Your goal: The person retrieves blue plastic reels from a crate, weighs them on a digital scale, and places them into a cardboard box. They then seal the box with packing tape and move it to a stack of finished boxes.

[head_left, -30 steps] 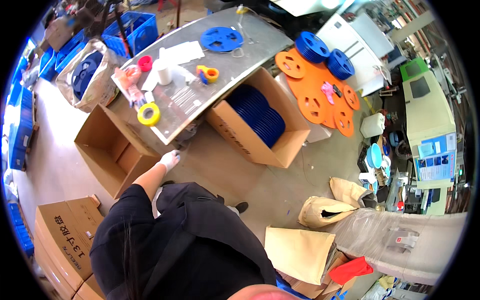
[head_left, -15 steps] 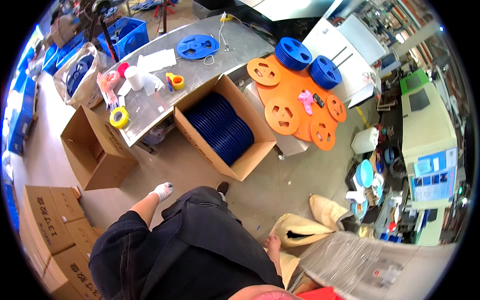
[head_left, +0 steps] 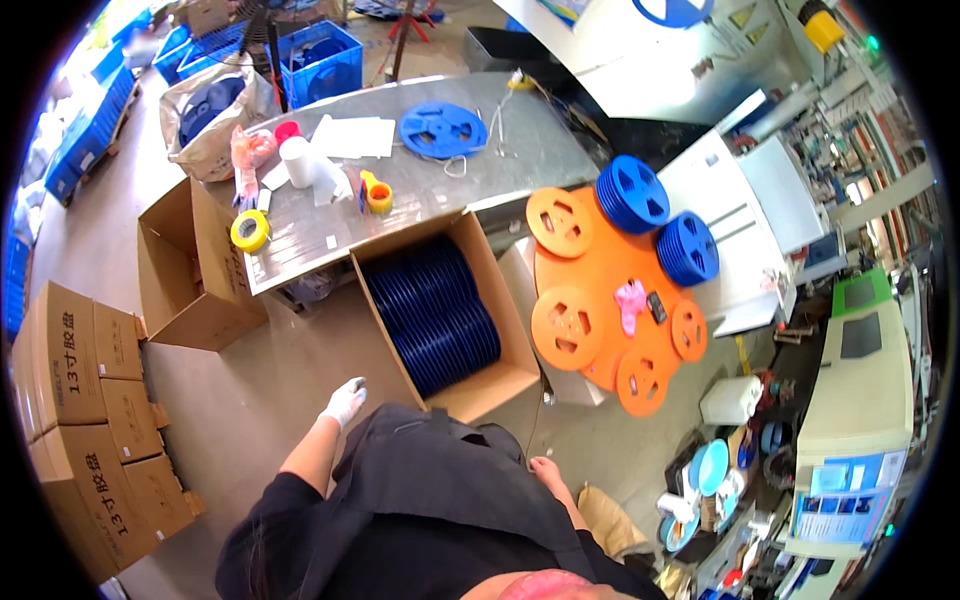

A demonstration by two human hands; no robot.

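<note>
My left hand, in a pale glove, hangs just in front of me, left of an open cardboard box. It holds nothing and its fingers are loosely extended. Low by my right side is my bare right hand, loosely open with no object visible in it. Inside the box, dark blue reels are packed on edge in rows. Neither hand touches the box. Beyond it, a round orange table bears two stacks of blue reels and several orange discs.
A metal table carries a blue reel, a yellow tape roll, a tape dispenser and paper sheets. An empty-looking carton stands at left, near stacked closed cartons. Sacks lie at right.
My body has moved forward, closer to the box of reels, and the view has shifted. My right hand has come forward beside the box. Both hands remain without anything in them.
</note>
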